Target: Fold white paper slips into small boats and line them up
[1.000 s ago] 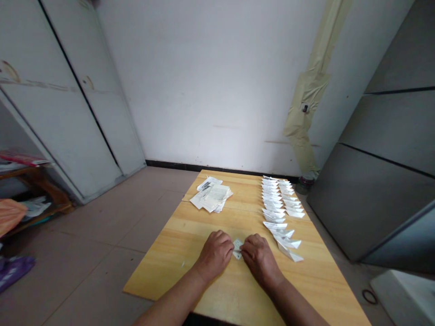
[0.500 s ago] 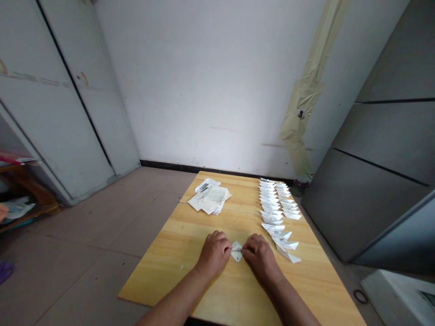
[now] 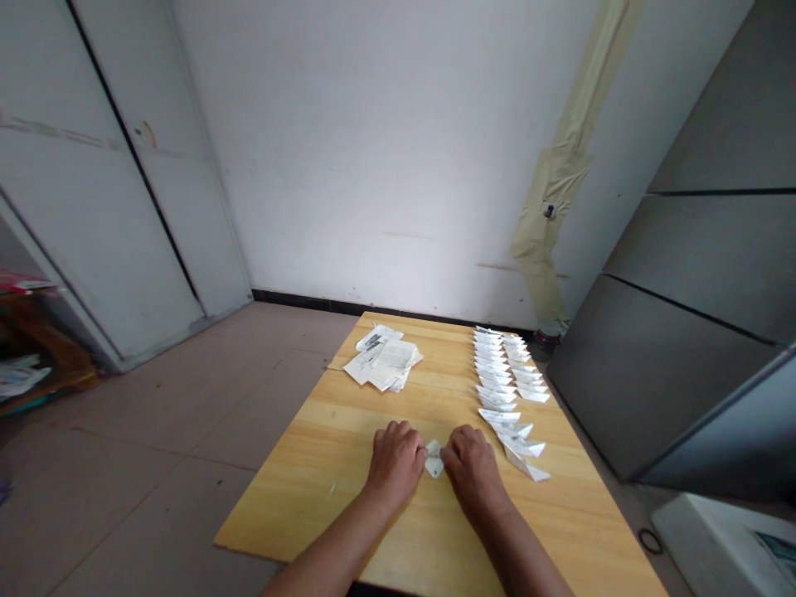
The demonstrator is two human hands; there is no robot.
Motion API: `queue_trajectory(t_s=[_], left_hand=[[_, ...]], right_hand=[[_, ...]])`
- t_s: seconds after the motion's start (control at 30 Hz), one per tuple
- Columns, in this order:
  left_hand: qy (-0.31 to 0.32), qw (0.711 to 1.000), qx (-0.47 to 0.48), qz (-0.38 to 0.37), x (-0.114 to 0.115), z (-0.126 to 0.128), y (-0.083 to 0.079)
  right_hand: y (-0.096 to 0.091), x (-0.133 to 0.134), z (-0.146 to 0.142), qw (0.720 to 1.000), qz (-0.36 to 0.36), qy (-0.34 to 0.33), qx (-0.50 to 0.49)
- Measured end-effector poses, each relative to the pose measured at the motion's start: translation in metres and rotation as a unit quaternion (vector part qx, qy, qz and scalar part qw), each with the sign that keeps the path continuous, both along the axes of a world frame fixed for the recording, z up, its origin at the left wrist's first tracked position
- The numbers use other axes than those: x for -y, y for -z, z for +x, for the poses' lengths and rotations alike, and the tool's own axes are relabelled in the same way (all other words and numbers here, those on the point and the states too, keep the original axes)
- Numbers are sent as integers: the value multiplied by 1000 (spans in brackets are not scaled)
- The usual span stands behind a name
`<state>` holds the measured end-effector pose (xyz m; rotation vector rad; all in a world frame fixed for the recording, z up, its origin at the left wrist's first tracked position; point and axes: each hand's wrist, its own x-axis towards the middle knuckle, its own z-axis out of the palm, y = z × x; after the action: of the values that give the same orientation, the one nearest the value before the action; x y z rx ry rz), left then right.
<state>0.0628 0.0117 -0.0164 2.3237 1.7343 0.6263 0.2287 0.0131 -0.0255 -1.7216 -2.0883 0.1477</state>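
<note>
A small folded piece of paper (image 3: 434, 467), roughly diamond-shaped, is held between my two hands just above or on the wooden table (image 3: 298, 489). My left hand (image 3: 398, 458) pinches its left corner with thumb and fingertips. On the opposite corner, my right hand (image 3: 471, 462) is closed in the same kind of pinch. The fingers cover both side tips of the paper. To the right of my right hand lie folded white paper boats (image 3: 496, 383), lined up in two columns, the nearest ones overlapping at a slant.
A loose pile of printed paper sheets (image 3: 389, 362) lies at the table's far left. Behind the table rises a white wall (image 3: 373, 166). Grey panels (image 3: 677, 332) stand to the right, beside a white box (image 3: 721, 539) on the floor. A cabinet (image 3: 143, 215) is at left.
Both hands have come slightly closer together, and the paper's middle looks a little more drawn in. The view has shifted slightly. The pile and the rows of boats are unchanged.
</note>
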Motion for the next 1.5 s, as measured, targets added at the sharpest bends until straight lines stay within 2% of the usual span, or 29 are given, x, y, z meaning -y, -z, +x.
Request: queue_trajectory(t_s=[0.4, 1.37, 1.5], left_hand=[[-53, 996, -70, -23, 5, 13, -11], [-57, 992, -87, -73, 7, 15, -17], [-27, 996, -57, -61, 9, 12, -12]], right_hand=[[-9, 3, -11, 997, 5, 36, 61], [-13, 0, -11, 997, -37, 37, 62], [-12, 0, -10, 997, -32, 42, 57]])
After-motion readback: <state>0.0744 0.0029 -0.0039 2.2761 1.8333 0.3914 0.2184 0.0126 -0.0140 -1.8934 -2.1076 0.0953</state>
